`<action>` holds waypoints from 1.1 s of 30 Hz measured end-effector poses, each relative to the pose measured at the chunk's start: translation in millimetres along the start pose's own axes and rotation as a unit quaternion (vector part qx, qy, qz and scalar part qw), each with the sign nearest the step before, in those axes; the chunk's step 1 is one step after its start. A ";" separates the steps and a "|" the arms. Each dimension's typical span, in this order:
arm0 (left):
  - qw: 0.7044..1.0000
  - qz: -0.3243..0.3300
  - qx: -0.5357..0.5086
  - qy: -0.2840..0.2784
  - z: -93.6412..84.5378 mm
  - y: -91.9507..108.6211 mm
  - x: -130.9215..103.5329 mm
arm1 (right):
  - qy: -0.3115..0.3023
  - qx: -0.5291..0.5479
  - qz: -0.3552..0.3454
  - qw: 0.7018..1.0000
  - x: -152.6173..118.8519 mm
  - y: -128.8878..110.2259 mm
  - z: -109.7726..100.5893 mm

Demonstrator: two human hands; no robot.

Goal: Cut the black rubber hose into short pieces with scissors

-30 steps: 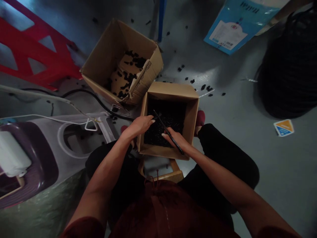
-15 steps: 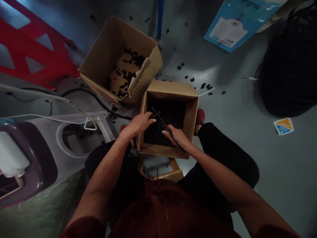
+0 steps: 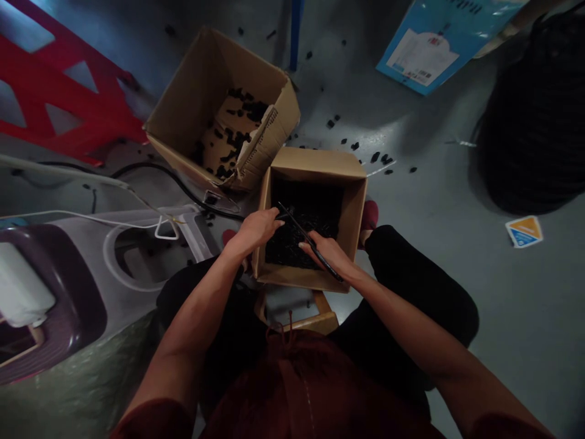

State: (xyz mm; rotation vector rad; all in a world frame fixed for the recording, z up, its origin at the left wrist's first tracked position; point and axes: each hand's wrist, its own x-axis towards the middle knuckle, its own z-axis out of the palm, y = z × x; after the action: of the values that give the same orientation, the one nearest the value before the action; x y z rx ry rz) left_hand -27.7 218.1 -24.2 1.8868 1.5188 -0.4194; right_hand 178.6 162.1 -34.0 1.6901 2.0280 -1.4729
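An open cardboard box [image 3: 315, 160] stands between my knees, with a heap of small black pieces [image 3: 299, 241] inside. Over its right half, my right hand [image 3: 326, 251] is closed on a slim black tool with a narrow pointed end, knife-like [image 3: 305, 235]. The tool slants up and left, its tip close to the fingers of my left hand. My left hand [image 3: 259, 228] reaches over the box's left wall, thumb and fingers pinched around a small black piece [image 3: 286, 214]. Its exact kind is too dark to tell.
A second, larger cardboard box [image 3: 183, 91] with scattered black bits sits at upper left. More bits lie on the floor. Left are a red plastic frame [image 3: 68, 110] and a grey plastic stool [image 3: 137, 222]; right, a blue package [image 3: 425, 55] and a black coil [image 3: 530, 134].
My left hand has shifted very slightly left with its black piece. The tool in my right hand has barely moved, its tip a touch lower.
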 end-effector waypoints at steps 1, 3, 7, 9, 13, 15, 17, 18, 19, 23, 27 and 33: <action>1.000 0.001 -0.001 0.000 0.0 -0.3 0.4 | -0.004 0.005 0.007 1.000 0.7 0.5 0.5; 1.000 0.005 -0.008 0.004 -2.4 -0.8 0.4 | -0.013 0.024 0.016 1.000 2.3 0.8 0.5; 0.998 0.033 -0.054 0.029 -14.1 -2.0 -2.2 | -0.022 0.082 0.009 0.996 4.9 -1.7 -3.5; 0.995 0.043 -0.083 0.038 -19.7 -2.4 -4.0 | -0.021 0.091 0.007 0.996 5.6 -3.2 -6.3; 0.988 0.065 -0.142 0.016 -24.0 -0.9 -6.7 | -0.012 0.091 0.013 0.996 5.3 -4.5 -10.3; 0.982 0.072 -0.177 0.007 -23.6 0.8 -7.4 | 0.000 0.098 0.008 0.995 4.7 -4.3 -10.7; 0.977 0.070 -0.203 0.004 -22.6 2.4 -7.8 | 0.013 0.101 0.003 0.995 3.8 -3.6 -9.7; 0.975 0.069 -0.209 0.005 -21.9 3.1 -7.8 | 0.018 0.101 0.001 0.995 3.4 -3.2 -8.8; 0.976 0.067 -0.209 0.006 -21.1 3.7 -7.6 | 0.022 0.102 0.000 0.995 3.0 -2.7 -7.5; 0.983 0.051 -0.177 0.016 -16.0 4.6 -5.0 | 0.028 0.102 0.003 0.994 1.6 -1.3 -2.2; 0.990 0.044 -0.132 0.023 -12.1 4.1 -2.0 | 0.034 0.080 0.004 0.996 1.0 -1.4 -0.6; 0.996 0.040 -0.075 0.012 -12.3 4.6 -0.6 | 0.033 0.055 -0.002 0.998 0.4 -0.2 -0.6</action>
State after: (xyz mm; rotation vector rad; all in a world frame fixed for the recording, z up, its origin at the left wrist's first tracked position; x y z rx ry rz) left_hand -25.4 225.5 -13.6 1.8333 1.4419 -0.2400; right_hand 178.6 162.9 -33.8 1.8013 2.0184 -1.5775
